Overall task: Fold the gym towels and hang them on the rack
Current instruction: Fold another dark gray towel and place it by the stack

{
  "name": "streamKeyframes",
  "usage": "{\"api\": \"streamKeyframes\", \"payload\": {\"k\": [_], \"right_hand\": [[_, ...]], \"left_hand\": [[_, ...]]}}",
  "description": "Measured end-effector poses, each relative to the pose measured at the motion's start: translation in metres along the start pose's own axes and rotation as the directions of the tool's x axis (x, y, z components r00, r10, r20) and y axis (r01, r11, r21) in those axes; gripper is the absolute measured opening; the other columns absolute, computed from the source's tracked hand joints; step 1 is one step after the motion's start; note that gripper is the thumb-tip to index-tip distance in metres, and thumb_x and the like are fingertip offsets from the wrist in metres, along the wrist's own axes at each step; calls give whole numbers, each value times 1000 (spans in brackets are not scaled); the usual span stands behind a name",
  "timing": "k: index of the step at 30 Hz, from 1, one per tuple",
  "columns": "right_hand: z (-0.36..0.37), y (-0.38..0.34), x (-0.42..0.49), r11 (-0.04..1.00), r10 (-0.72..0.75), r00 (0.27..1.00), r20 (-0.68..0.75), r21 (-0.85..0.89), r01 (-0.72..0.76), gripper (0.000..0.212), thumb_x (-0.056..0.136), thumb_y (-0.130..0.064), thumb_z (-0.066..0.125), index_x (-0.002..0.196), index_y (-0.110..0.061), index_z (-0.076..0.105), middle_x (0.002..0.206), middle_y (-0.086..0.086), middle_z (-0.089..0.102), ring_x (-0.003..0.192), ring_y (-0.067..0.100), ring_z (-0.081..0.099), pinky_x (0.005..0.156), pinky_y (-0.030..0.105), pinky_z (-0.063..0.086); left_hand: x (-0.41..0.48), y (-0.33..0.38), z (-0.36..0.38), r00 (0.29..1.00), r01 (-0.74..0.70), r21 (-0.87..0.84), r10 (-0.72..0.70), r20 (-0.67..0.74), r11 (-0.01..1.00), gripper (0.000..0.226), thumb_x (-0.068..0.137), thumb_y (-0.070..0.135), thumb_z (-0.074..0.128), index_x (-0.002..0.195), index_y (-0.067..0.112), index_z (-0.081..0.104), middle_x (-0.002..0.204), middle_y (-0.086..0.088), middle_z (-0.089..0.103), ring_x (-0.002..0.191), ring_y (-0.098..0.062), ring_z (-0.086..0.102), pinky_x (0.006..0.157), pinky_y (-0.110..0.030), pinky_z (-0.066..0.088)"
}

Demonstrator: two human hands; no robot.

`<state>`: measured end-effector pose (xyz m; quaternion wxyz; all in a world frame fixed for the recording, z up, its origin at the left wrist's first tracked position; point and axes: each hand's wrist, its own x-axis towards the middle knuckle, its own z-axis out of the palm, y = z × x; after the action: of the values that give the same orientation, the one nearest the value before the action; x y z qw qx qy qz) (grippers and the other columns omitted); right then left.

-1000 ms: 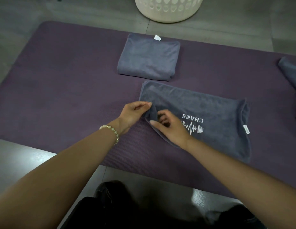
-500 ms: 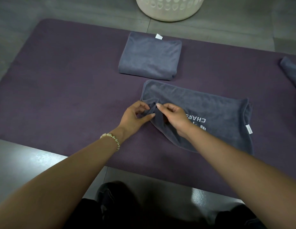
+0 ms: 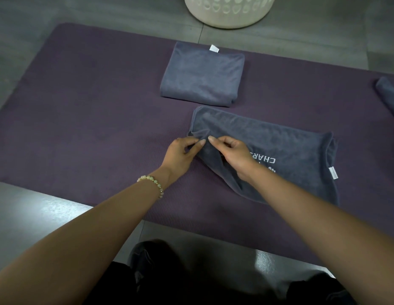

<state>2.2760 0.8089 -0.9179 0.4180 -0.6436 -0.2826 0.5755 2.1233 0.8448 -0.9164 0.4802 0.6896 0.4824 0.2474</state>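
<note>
While my left hand [image 3: 182,153] and right hand [image 3: 233,155] each pinch the bunched edge of the towel [image 3: 286,148], I fear a layer slipping loose, skewing the fold

Slate-grey towel [image 3: 286,148], white lettering [image 3: 263,159]; purple mat [image 3: 92,111]; basket [image 3: 226,18] seemingly cream.

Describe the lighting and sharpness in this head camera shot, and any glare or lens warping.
Head view: dim, soft light with faint shadows; pale glare patches on the glossy floor near the bottom; wide-angle lens stretches the forearms toward the corners; left hand, right hand and the lettering on the towel look sharp, with no evident motion blur.
</note>
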Motion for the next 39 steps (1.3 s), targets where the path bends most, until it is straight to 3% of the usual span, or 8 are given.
{"api": "streamKeyframes", "payload": {"k": [8,14,19,23,26,29,33,39], "right_hand": [[-10,5,-6,983,-1,990,144,-180,28,9,82,-32,73,81,-23,71,81,-9,71,75,0,64,73,14,50],[-22,26,-7,957,71,974,215,-291,-5,20,84,-26,71,103,-20,70,97,-9,69,82,-4,60,69,7,44],[-50,32,-4,966,32,996,78,-259,-11,10,88,-17,66,97,-21,67,85,-9,65,78,3,57,67,12,46],[-69,43,-2,934,-67,998,-5,-351,61,16,87,-13,67,102,-18,65,100,6,66,74,7,57,71,13,45],[-90,45,-5,786,-238,971,-37,-594,170,26,87,-19,68,113,-18,65,113,4,58,96,16,59,90,18,42],[-119,45,-10,579,-294,955,-48,-804,137,46,93,-33,58,137,-20,49,149,-1,35,137,17,34,113,28,24],[-179,59,-14,302,-86,991,-99,-951,-69,57,100,-46,30,152,-33,9,161,-5,-4,148,16,-5,120,36,1],[-247,52,-15,403,-48,907,-419,-839,-367,62,100,-47,27,153,-26,1,161,-3,-8,148,20,-8,120,40,-2]], "left_hand": [[-2,0,-20,949,311,-297,-279,148,903,25,97,25,52,107,8,67,99,4,68,87,7,62,74,-3,43],[-15,-42,-43,829,423,260,-487,276,868,30,84,46,66,93,18,63,85,4,67,77,-7,60,70,-17,42],[-14,-50,-40,851,396,263,-459,253,880,16,85,24,71,72,22,61,70,7,64,69,-5,57,77,-26,47],[-3,-44,-25,869,470,185,-489,75,863,29,87,34,67,107,13,62,99,0,66,92,-15,62,87,-27,50],[6,-26,-8,967,251,338,-249,-49,907,50,89,39,61,131,17,46,127,-1,49,116,-18,49,98,-33,43],[17,-9,19,986,-109,602,7,169,791,57,97,41,45,148,25,26,156,0,21,141,-21,23,117,-38,18],[26,-18,49,912,-210,795,-180,369,569,60,100,50,21,150,34,-9,159,4,-16,147,-21,-13,119,-38,-7],[31,-27,58,949,-189,872,-144,280,451,67,93,62,8,150,32,-9,160,-1,-3,147,-27,0,120,-41,-3]]}}
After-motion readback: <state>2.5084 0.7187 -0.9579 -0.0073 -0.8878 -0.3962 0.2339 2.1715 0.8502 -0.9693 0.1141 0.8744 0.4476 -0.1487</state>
